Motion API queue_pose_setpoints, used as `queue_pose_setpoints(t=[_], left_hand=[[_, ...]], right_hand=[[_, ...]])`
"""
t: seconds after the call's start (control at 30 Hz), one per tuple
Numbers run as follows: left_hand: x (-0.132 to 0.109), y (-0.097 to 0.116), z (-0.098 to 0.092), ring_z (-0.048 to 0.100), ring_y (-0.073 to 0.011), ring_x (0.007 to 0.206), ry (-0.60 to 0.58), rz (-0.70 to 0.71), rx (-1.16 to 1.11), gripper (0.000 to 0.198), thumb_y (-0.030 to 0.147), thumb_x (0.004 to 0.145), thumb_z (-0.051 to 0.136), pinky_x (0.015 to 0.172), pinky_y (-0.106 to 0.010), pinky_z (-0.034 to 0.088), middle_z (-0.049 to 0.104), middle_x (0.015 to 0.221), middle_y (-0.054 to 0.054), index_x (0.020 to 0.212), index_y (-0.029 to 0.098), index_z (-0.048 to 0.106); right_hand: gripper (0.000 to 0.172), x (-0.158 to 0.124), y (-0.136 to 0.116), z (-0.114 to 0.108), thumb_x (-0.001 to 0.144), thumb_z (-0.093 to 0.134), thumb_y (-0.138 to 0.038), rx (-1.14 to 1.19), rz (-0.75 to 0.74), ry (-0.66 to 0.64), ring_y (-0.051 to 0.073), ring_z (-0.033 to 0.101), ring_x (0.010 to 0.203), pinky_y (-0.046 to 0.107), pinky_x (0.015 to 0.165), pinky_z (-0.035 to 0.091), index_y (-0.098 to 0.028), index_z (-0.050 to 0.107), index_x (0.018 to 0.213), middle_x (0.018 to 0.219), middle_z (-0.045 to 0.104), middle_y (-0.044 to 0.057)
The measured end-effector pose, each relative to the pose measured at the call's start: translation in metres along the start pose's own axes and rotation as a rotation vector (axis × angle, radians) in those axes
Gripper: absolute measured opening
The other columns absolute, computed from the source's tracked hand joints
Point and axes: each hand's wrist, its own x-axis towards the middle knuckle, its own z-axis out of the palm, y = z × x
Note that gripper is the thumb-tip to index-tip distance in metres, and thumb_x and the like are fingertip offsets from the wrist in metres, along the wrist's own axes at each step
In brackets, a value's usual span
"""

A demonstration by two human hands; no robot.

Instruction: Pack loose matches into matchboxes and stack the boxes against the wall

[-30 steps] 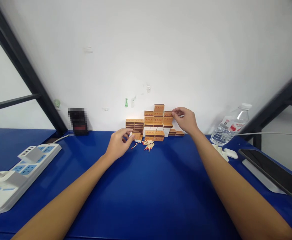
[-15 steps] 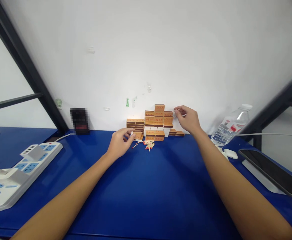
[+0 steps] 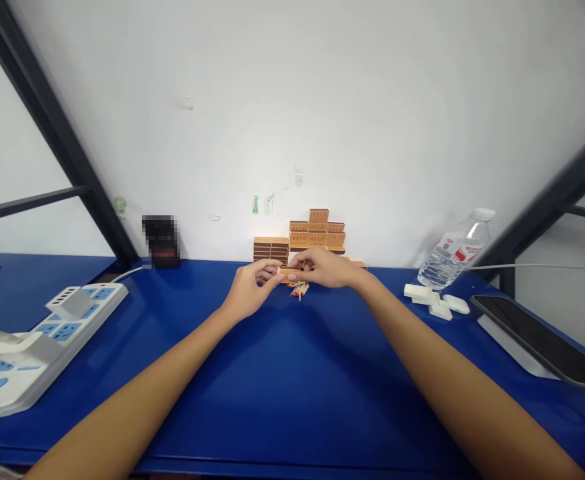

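Note:
Between my two hands is a small orange matchbox (image 3: 289, 271), gripped at its ends. My left hand (image 3: 253, 287) pinches its left end, where a bit of white shows at the fingertips. On the right end, the fingers of my right hand (image 3: 325, 268) are closed. Just below the box lies a heap of loose matches (image 3: 299, 291) with red heads. Behind my hands rises a stepped stack of matchboxes (image 3: 317, 230) against the wall, its lower part hidden by my right hand. A lower pile of matchboxes (image 3: 271, 248) stands to its left.
At the left lies a white power strip (image 3: 67, 333) with plugs and a cable. On the right are a tilted water bottle (image 3: 455, 250), white blocks (image 3: 429, 299) and a phone (image 3: 537, 337). A dark pixelated object (image 3: 161, 241) stands by the wall. The table (image 3: 272, 387) is blue.
My right hand has come left and down from beside the stack to the matchbox in my left hand. That matchbox is now raised and held between both hands.

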Motion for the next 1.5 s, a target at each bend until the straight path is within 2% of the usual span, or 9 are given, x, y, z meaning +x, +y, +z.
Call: queue_pose_setpoints(t=[0.13, 0.3, 0.4, 0.57, 0.9, 1.1, 1.17, 1.3, 1.5], left_hand=[[-0.002, -0.002, -0.002, 0.077, -0.02, 0.083, -0.019, 0.041, 0.145, 0.027, 0.034, 0.095, 0.072, 0.073, -0.033, 0.063, 0.081, 0.103, -0.007, 0.118, 0.021, 0.074], [-0.002, -0.006, -0.003, 0.075, -0.0193, 0.084, -0.04, 0.079, 0.221, 0.018, 0.031, 0.095, 0.072, 0.076, -0.033, 0.061, 0.081, 0.1, -0.005, 0.109, 0.021, 0.076], [-0.003, -0.006, -0.002, 0.075, -0.0186, 0.083, -0.066, 0.099, 0.251, 0.015, 0.029, 0.096, 0.069, 0.075, -0.032, 0.06, 0.081, 0.099, -0.003, 0.107, 0.022, 0.077], [-0.003, -0.005, -0.003, 0.074, -0.0172, 0.08, -0.095, 0.115, 0.28, 0.015, 0.028, 0.098, 0.065, 0.072, -0.031, 0.058, 0.081, 0.099, -0.002, 0.105, 0.023, 0.078], [-0.001, -0.006, -0.006, 0.075, -0.0172, 0.081, -0.047, 0.101, 0.358, 0.013, 0.027, 0.096, 0.066, 0.07, -0.028, 0.056, 0.081, 0.095, -0.001, 0.102, 0.023, 0.077], [0.001, -0.006, -0.014, 0.074, -0.0221, 0.079, 0.113, 0.001, 0.513, 0.014, 0.021, 0.092, 0.066, 0.073, -0.033, 0.053, 0.08, 0.087, -0.001, 0.102, 0.023, 0.076], [0.002, -0.006, -0.017, 0.075, -0.0238, 0.082, 0.176, -0.035, 0.551, 0.015, 0.019, 0.091, 0.066, 0.075, -0.035, 0.054, 0.08, 0.089, -0.003, 0.102, 0.022, 0.075], [0.005, -0.004, -0.021, 0.076, -0.0243, 0.085, 0.257, -0.077, 0.587, 0.015, 0.02, 0.093, 0.066, 0.079, -0.034, 0.054, 0.08, 0.089, -0.002, 0.104, 0.022, 0.074], [0.005, -0.001, -0.02, 0.076, -0.0236, 0.087, 0.263, -0.055, 0.616, 0.015, 0.021, 0.093, 0.065, 0.08, -0.033, 0.054, 0.08, 0.091, -0.002, 0.106, 0.022, 0.074]], right_hand=[[0.03, -0.006, 0.013, -0.019, 0.088, 0.074, -0.05, -0.024, 0.025, 0.004, 0.016, 0.057, 0.066, 0.028, 0.061, 0.039, -0.021, 0.082, 0.094, 0.078, 0.074, 0.002], [0.023, -0.023, 0.031, -0.056, 0.087, 0.073, -0.042, -0.123, 0.14, 0.165, 0.019, 0.062, 0.07, 0.031, 0.066, 0.045, -0.021, 0.081, 0.093, 0.084, 0.077, 0.005], [0.024, -0.029, 0.038, -0.066, 0.088, 0.073, -0.041, -0.172, 0.202, 0.285, 0.018, 0.062, 0.07, 0.032, 0.066, 0.046, -0.02, 0.078, 0.097, 0.091, 0.078, 0.006], [0.015, -0.021, 0.045, -0.054, 0.087, 0.076, -0.03, -0.315, 0.194, 0.577, 0.018, 0.063, 0.074, 0.032, 0.069, 0.045, -0.02, 0.073, 0.097, 0.091, 0.077, 0.005], [0.015, -0.011, 0.057, -0.03, 0.092, 0.072, -0.028, -0.631, 0.159, 0.693, 0.024, 0.065, 0.089, 0.033, 0.07, 0.044, -0.022, 0.066, 0.104, 0.106, 0.069, 0.007], [0.014, -0.01, 0.04, -0.019, 0.101, 0.057, -0.022, -0.791, 0.126, 0.664, 0.024, 0.063, 0.089, 0.033, 0.065, 0.04, -0.019, 0.067, 0.11, 0.116, 0.065, 0.012], [0.019, -0.006, 0.026, -0.005, 0.104, 0.05, -0.022, -0.872, 0.095, 0.592, 0.025, 0.062, 0.093, 0.033, 0.066, 0.039, -0.017, 0.067, 0.111, 0.119, 0.064, 0.014], [0.018, 0.009, 0.003, 0.037, 0.101, 0.056, -0.022, -0.929, -0.074, 0.219, 0.026, 0.06, 0.105, 0.034, 0.079, 0.044, -0.015, 0.068, 0.112, 0.116, 0.067, 0.014], [0.02, 0.022, 0.0, 0.069, 0.094, 0.063, -0.019, -0.956, -0.089, 0.157, 0.034, 0.054, 0.118, 0.042, 0.093, 0.043, -0.009, 0.07, 0.11, 0.115, 0.07, 0.02]])
